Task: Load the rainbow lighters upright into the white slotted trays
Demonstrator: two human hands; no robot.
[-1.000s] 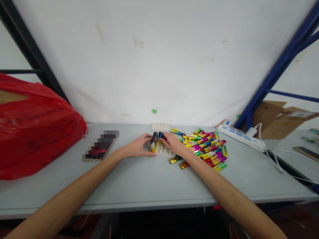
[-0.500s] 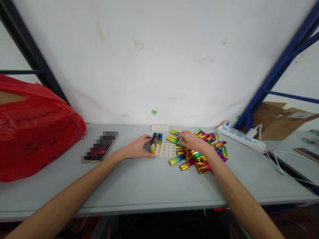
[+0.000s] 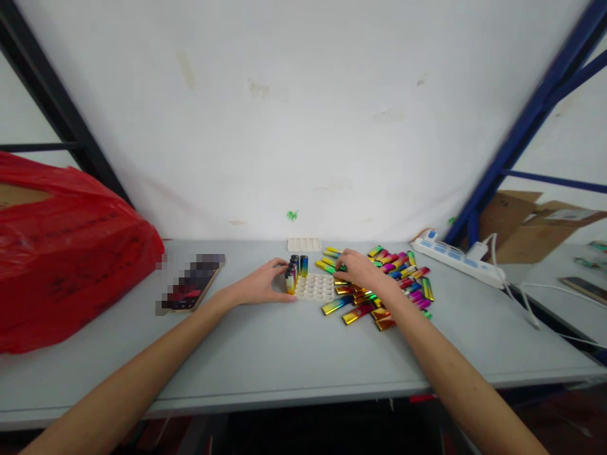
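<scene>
Since a second ago, the right hand (image 3: 356,270) has moved from the white pitted tray (image 3: 318,287) to the loose metallic lighters (image 3: 359,313) beside it; whether it grasps one, I cannot tell. Curved around the tray's left end, the left hand (image 3: 263,283) flanks several upright lighters (image 3: 291,281), its grip unclear

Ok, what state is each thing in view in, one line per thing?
Near tray: flat, partly filled
Standing lighters: upright, tops dark
Loose lighters: lying heaped
Left hand: open, around near tray's left end
Right hand: over loose lighters, grip unclear
Back tray: lying flat
Phone: lying flat, partly pixelated
Red bag: bulging
Power strip: plug inserted
Cardboard box: flaps open
</scene>
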